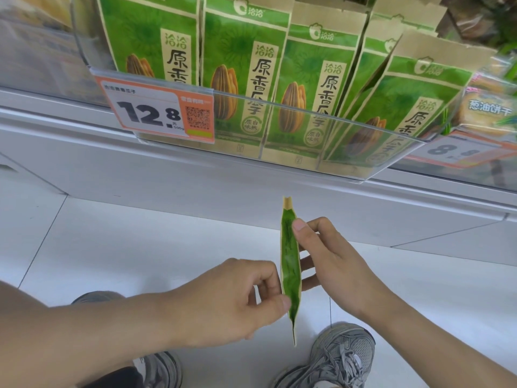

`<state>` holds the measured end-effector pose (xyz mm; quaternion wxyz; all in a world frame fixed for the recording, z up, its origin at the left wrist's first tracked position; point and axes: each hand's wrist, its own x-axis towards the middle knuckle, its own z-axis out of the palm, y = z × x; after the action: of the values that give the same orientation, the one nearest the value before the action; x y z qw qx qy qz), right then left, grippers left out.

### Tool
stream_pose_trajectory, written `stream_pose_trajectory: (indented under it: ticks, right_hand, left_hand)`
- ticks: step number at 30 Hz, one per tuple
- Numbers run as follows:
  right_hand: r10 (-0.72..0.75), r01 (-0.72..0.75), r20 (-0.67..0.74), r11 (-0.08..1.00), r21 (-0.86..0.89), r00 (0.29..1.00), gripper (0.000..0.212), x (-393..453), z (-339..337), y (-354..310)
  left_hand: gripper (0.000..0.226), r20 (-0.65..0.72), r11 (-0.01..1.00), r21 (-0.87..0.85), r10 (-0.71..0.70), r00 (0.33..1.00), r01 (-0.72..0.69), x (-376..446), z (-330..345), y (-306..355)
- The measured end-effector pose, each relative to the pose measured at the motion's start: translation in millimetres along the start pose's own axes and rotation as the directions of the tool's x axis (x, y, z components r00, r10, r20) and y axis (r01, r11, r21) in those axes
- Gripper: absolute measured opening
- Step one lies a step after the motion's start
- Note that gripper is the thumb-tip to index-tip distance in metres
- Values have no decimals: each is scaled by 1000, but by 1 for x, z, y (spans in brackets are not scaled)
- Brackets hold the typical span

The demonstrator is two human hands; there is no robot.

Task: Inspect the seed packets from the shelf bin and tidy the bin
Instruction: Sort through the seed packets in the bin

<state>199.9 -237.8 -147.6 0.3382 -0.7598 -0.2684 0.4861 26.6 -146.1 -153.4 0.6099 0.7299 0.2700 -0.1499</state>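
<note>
Below the clear plastic shelf bin (349, 130), out over the white floor tiles (140, 242), I see one green and tan paper seed packet (290, 264) held edge-on to the camera, so it shows only as a narrow upright sliver with its tan top seam pointing toward the bin. My right hand (333, 264) pinches its upper half, thumb on the near face and the other fingers curled behind it. My left hand (237, 298) pinches its lower part between thumb and fingertips, the remaining fingers loosely curled. I cannot read any print on the held packet from this angle.

Inside the bin stand more green seed packets (246, 65) of the same kind, front faces toward me, each with a sunflower seed picture and a tan label of dark characters. Those toward the bin's left stand fairly upright in a row; those at its right end (405, 99) lean over to the left at a clear tilt.

On the bin's front wall, at its left end, hangs an orange and white price tag (159, 113) reading 12.8, with a QR code. Just beyond the bin's right end I see a second, blurred price tag (458, 152) and a pale snack packet (489, 110). Under the hands, well below the bin, are two grey mesh sneakers (341, 357).
</note>
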Motion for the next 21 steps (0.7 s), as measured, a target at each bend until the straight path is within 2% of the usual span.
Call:
stream_pose_trajectory:
  ticks: [5, 8, 11, 16, 21]
  right_hand:
    - [9, -9, -16, 1000, 11, 1000, 65, 0, 2, 4]
    - [50, -51, 14, 995, 90, 999, 64, 2, 1, 3]
    - [85, -99, 144, 990, 99, 986, 65, 4, -3, -1]
    - [69, -101, 381, 993, 65, 922, 81, 5, -17, -5]
    - [9, -49, 475, 996, 72, 880, 82, 7, -27, -8]
  left_hand:
    - [17, 2, 998, 59, -10, 1000, 10, 0, 1, 0]
    - [16, -23, 999, 46, 5, 1000, -4, 1, 0, -1]
    - [17, -51, 999, -5, 33, 998, -33, 1, 0, 1]
    - [19, -131, 991, -88, 83, 988, -95, 3, -8, 8]
    - [18, -142, 980, -159, 101, 985, -123, 2, -10, 10]
